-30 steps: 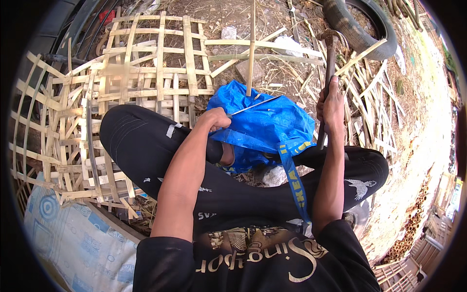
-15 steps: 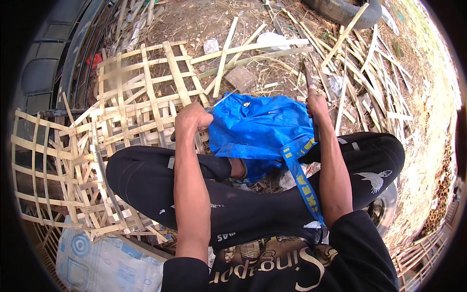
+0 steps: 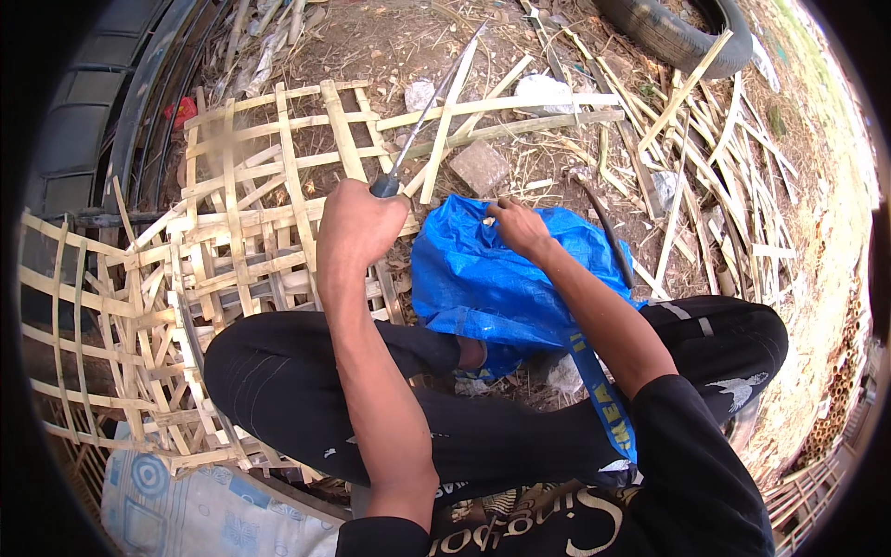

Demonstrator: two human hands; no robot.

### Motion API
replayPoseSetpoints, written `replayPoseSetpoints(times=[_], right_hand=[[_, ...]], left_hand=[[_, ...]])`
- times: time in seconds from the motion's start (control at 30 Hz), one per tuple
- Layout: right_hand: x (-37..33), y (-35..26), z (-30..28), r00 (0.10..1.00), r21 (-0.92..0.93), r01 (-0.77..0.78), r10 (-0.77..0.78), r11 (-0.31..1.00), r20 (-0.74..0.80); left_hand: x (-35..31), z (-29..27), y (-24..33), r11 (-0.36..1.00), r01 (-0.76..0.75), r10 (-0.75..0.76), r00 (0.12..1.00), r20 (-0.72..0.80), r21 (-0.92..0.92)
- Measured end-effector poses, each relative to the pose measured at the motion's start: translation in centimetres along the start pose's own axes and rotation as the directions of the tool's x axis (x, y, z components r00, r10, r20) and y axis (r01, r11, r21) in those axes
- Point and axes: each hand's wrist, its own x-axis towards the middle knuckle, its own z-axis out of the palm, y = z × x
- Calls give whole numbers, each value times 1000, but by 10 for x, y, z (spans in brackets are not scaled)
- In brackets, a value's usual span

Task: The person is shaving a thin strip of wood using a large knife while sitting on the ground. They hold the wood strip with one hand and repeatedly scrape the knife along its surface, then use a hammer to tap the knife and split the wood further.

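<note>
My left hand (image 3: pixel 357 227) is wrapped round the dark handle of a screwdriver-like tool (image 3: pixel 422 121), whose long thin metal shaft points up and away. On the blue woven plastic bag (image 3: pixel 464 269) over my shins lies a small pale chip (image 3: pixel 489 222). My right hand (image 3: pixel 522 227) reaches over the bag with its fingers partly apart, fingertips right at the chip. Whether they grip it is not clear. A dark, slightly curved knife (image 3: pixel 608 227) lies along the bag's right edge, out of my hand.
Woven bamboo lattice (image 3: pixel 237 195) spreads at the left. Loose bamboo strips (image 3: pixel 682 158) litter the ground at the right, below an old tyre (image 3: pixel 682 37). A brick-like block (image 3: pixel 479 167) sits beyond the bag. A patterned pale blue cushion (image 3: pixel 186 511) is at lower left.
My right hand has let go of the knife and moved left to the chip on the bag. The tool in my left hand has swung to point farther up and away.
</note>
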Motion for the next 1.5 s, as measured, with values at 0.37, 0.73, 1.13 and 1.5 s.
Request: replayPoseSetpoints(times=[0.37,0.73,1.13,1.5], right_hand=[[24,-4,-47,949,569,-297,304,767,86],[-83,-117,-279,959,995,69,269,73,-87],[-140,-142,-278,898,942,263,304,208,-318],[-141,-127,-265,901,930,259,281,262,-330]], left_hand=[[2,3,-5,959,-110,84,991,-107,-260],[-77,-6,50,452,-251,447,894,-27,-856],[-149,10,55,388,-340,573,817,-66,-857],[-154,24,60,448,-242,517,855,29,-861]])
